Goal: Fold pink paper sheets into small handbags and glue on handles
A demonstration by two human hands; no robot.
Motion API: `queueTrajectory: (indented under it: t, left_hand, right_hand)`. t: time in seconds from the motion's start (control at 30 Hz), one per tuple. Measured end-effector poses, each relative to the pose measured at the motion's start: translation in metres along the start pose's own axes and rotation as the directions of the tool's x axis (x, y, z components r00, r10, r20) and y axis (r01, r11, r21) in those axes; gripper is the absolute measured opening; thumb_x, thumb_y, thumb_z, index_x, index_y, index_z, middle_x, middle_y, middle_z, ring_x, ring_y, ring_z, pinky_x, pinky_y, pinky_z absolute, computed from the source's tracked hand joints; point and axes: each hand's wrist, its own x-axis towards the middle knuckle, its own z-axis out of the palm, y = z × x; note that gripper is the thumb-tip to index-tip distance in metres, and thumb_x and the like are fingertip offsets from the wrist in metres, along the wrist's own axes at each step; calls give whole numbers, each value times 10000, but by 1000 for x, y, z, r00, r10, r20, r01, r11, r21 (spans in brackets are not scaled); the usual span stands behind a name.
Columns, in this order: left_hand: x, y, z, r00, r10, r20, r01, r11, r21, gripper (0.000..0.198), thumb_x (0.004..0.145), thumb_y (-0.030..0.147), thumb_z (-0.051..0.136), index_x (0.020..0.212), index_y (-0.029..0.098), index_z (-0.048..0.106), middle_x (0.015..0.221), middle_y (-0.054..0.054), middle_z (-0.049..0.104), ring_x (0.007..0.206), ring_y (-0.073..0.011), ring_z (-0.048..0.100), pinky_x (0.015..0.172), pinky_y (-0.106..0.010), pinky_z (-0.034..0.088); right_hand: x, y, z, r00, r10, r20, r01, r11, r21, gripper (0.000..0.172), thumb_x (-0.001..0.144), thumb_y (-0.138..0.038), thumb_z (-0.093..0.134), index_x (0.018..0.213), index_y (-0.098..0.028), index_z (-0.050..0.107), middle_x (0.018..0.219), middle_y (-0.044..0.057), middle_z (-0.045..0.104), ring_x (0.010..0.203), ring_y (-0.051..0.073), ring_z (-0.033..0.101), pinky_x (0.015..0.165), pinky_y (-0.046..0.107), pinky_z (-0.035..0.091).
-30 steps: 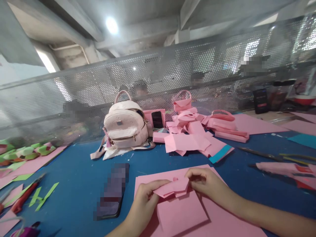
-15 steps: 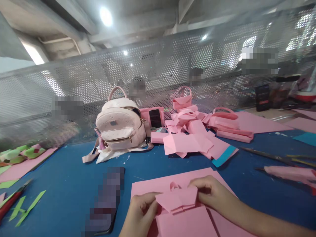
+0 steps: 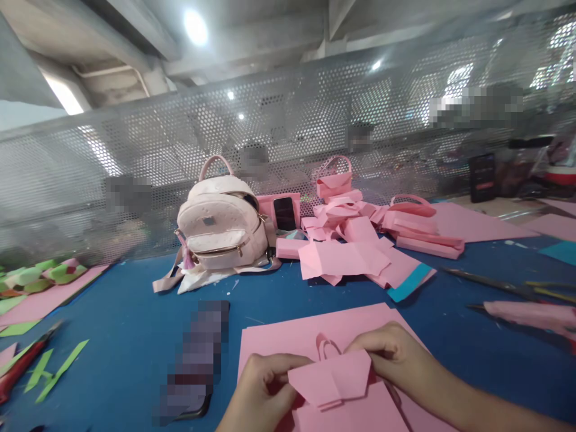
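A small folded pink paper bag [image 3: 330,379] with a looped paper handle is held between my two hands, its flap facing me. My left hand [image 3: 267,387] pinches the left edge between thumb and fingers. On the other side, my right hand [image 3: 396,357] grips the upper right corner, fingertips partly behind the paper. Beneath them lie stacked pink paper sheets [image 3: 270,336] on the blue table [image 3: 126,336]. The lower part of the bag runs toward the bottom of the view, and I cannot tell where it ends against the sheets.
A phone [image 3: 202,354] lies left of the sheets. Behind stand a cream backpack [image 3: 220,222] and a heap of pink paper pieces [image 3: 346,258]. Scissors [image 3: 486,281] and a pink glue gun [image 3: 526,313] lie right; red-handled scissors [image 3: 27,366] and green strips [image 3: 63,369] lie left.
The pink paper bag has shifted slightly right and down and turned a little, its handle loop now showing more. Both hands keep their hold on it.
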Motion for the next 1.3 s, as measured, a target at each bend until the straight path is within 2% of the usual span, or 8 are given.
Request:
queueTrajectory:
  t: [0.33,0.6,0.73,0.83,0.9,0.97,1.07,1.3]
  left_hand:
    - [1,0,1,1000,15,19,-13,997,-73,283,887,211,632,1099,235,818,892,-28,776,754,-149,644,669,-191,449]
    - [-2,3,2,999,40,-6,-39,998,46,300,920,309,582,1081,244,827,849,-31,776,759,-185,681,667,-207,480]
    - [-4,-5,3,995,22,-100,-12,995,99,351,840,243,627,1143,237,804,778,-14,756,623,-134,610,599,-188,452]
    - [-5,-11,2,981,-23,-192,23,1000,1,447,793,216,682,1234,228,754,608,37,667,535,-87,508,586,-162,414]
    - [-4,-12,2,978,-9,-207,-5,998,-70,349,822,275,686,1151,205,780,603,33,650,551,-89,502,602,-168,409]
    - [-3,-11,2,974,18,-225,-37,996,-78,206,838,318,682,894,167,809,629,9,653,576,-98,510,605,-181,403]
    - [-2,-8,3,963,22,-268,-32,999,-32,244,808,281,694,615,136,725,572,12,587,563,-91,471,566,-181,348]
    - [0,-13,3,947,-59,-315,24,993,-115,127,723,210,695,617,140,686,591,-1,628,571,-112,547,561,-187,375]
  right_hand:
    - [0,0,-2,999,-40,20,41,998,-38,599,940,-702,479,614,-201,481,622,-32,382,597,146,357,563,275,258]
    - [-5,2,1,997,-46,61,56,982,-182,492,1010,-511,439,625,-208,401,620,-38,347,592,142,361,579,275,261]
    - [-5,1,1,998,-58,33,63,982,-180,532,995,-573,432,611,-215,347,612,-37,315,584,145,336,571,286,244]
    - [-3,2,-1,998,-60,12,60,992,-114,580,973,-666,424,612,-219,341,624,-36,317,589,147,329,572,290,246]
    - [-3,2,-2,999,-45,0,45,997,-66,596,956,-704,429,616,-220,360,636,-34,326,601,150,336,575,289,255]
    - [-3,1,-2,999,-35,-9,34,999,-27,598,953,-713,428,617,-220,376,640,-29,341,609,154,345,576,288,268]
    - [-4,-1,-1,998,-62,0,62,998,-17,608,958,-708,428,603,-217,377,631,-24,362,610,152,352,574,285,284]
    - [-3,2,2,992,-97,78,107,985,-138,563,1014,-576,460,613,-206,320,610,-53,293,575,118,289,538,273,226]
